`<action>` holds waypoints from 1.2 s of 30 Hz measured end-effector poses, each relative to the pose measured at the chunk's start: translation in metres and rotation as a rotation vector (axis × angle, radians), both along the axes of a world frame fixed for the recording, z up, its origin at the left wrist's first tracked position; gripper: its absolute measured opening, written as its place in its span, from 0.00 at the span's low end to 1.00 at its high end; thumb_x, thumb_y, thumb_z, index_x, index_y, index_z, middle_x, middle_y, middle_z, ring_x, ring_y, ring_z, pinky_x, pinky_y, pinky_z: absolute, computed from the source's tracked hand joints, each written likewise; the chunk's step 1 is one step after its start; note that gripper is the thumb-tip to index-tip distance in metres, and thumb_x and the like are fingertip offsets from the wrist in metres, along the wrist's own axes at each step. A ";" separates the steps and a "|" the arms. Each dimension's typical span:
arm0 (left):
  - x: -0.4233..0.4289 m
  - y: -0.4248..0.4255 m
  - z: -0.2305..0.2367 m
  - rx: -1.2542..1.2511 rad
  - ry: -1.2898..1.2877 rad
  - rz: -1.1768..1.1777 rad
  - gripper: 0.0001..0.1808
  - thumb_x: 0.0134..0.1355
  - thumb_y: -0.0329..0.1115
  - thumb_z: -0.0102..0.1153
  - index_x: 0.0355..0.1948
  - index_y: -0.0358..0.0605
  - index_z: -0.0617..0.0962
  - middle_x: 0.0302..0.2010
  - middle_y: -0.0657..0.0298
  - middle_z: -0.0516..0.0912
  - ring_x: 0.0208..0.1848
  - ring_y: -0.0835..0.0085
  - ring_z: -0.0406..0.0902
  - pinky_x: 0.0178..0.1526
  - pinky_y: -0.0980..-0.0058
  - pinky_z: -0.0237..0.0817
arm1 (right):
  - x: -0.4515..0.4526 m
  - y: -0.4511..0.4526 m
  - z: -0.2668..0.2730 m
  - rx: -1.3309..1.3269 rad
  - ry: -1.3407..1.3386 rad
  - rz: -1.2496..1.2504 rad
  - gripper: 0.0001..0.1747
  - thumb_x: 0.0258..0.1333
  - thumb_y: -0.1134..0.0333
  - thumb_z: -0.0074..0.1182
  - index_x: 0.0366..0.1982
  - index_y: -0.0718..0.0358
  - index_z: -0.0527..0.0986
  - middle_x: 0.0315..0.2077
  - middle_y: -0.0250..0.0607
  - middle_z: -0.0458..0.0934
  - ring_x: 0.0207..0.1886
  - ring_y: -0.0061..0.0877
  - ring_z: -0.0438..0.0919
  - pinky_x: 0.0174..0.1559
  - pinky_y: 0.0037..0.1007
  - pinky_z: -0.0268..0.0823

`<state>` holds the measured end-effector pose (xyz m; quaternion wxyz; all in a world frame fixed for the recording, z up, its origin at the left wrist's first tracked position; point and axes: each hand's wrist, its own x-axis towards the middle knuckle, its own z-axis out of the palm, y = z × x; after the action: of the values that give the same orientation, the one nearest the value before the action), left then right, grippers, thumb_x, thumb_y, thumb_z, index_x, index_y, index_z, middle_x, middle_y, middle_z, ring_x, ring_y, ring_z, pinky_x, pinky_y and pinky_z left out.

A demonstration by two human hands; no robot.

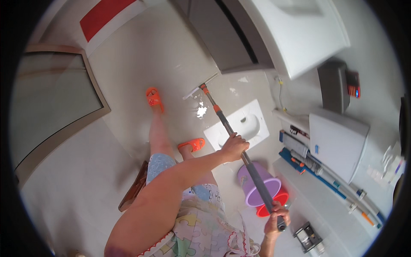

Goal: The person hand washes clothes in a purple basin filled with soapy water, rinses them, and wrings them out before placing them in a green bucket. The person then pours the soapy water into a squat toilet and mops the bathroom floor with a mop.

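Note:
A floor squeegee with a long grey and orange handle [224, 120] runs diagonally across the view. My left hand [236, 147] is closed around the middle of the handle, and my right hand [276, 218] grips it close to its end. The squeegee blade [200, 86] rests on the wet, shiny tile floor, near the corner of a grey cabinet. Below the handle's upper part lies a white squat toilet pan [249, 123], set into the floor. The handle's lower part passes over a purple bucket [257, 180].
A red basin [282, 196] sits beside the bucket. Several mops [316, 172] stand along the right wall near a white cistern [337, 144]. The grey cabinet [221, 38] bounds the floor above; a framed glass door [61, 93] is at left. A brown wooden object [136, 188] is behind my legs.

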<state>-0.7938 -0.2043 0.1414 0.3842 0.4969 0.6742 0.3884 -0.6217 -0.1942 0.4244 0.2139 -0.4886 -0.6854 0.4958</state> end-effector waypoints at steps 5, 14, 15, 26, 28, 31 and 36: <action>0.119 0.044 0.024 0.052 -0.117 -0.032 0.04 0.48 0.30 0.55 0.24 0.52 0.73 0.25 0.65 0.74 0.40 0.64 0.71 0.57 0.59 0.54 | 0.076 0.031 0.033 0.115 -0.041 -0.020 0.17 0.48 0.61 0.65 0.23 0.65 0.70 0.25 0.41 0.74 0.39 0.36 0.75 0.51 0.46 0.65; 0.114 0.022 0.042 0.125 -0.026 0.156 0.10 0.45 0.24 0.60 0.31 0.48 0.79 0.29 0.63 0.80 0.35 0.62 0.76 0.46 0.61 0.60 | 0.088 0.062 0.044 0.041 0.203 0.105 0.14 0.39 0.66 0.66 0.20 0.66 0.72 0.19 0.43 0.76 0.31 0.42 0.79 0.40 0.42 0.71; 0.091 0.004 0.034 0.129 0.022 0.239 0.15 0.45 0.22 0.58 0.36 0.47 0.81 0.32 0.60 0.82 0.38 0.60 0.77 0.44 0.61 0.63 | 0.077 0.063 0.026 -0.057 0.239 0.123 0.12 0.39 0.69 0.65 0.21 0.66 0.73 0.20 0.43 0.76 0.32 0.42 0.79 0.41 0.45 0.71; -0.014 -0.067 -0.058 -0.170 0.398 0.151 0.19 0.45 0.21 0.62 0.41 0.49 0.81 0.32 0.65 0.80 0.34 0.70 0.76 0.47 0.70 0.66 | 0.030 0.057 -0.101 -0.346 0.395 0.253 0.08 0.43 0.82 0.59 0.27 0.66 0.74 0.32 0.42 0.79 0.44 0.36 0.78 0.50 0.38 0.69; 0.048 -0.019 -0.043 -0.155 0.075 -0.001 0.25 0.39 0.22 0.63 0.43 0.49 0.81 0.34 0.61 0.82 0.39 0.68 0.78 0.52 0.69 0.64 | 0.080 0.083 -0.064 -0.319 0.369 0.120 0.07 0.41 0.83 0.59 0.24 0.66 0.74 0.27 0.43 0.78 0.40 0.37 0.79 0.48 0.43 0.71; 0.134 0.058 -0.007 -0.093 0.094 -0.162 0.16 0.38 0.29 0.67 0.33 0.53 0.80 0.30 0.68 0.82 0.37 0.64 0.78 0.58 0.51 0.54 | 0.142 0.102 -0.003 -0.183 0.134 -0.046 0.08 0.37 0.73 0.63 0.21 0.66 0.73 0.24 0.42 0.76 0.36 0.39 0.78 0.44 0.42 0.71; 0.197 0.124 0.045 -0.027 -0.036 -0.374 0.06 0.46 0.30 0.61 0.24 0.52 0.75 0.22 0.66 0.76 0.34 0.64 0.74 0.56 0.55 0.51 | 0.159 0.104 0.049 0.105 -0.020 -0.184 0.14 0.35 0.66 0.66 0.15 0.63 0.71 0.20 0.41 0.76 0.32 0.40 0.79 0.36 0.36 0.70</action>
<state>-0.5969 -0.0802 0.1862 0.4683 0.6012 0.5686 0.3097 -0.4626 -0.0906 0.4738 0.2772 -0.5424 -0.6648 0.4325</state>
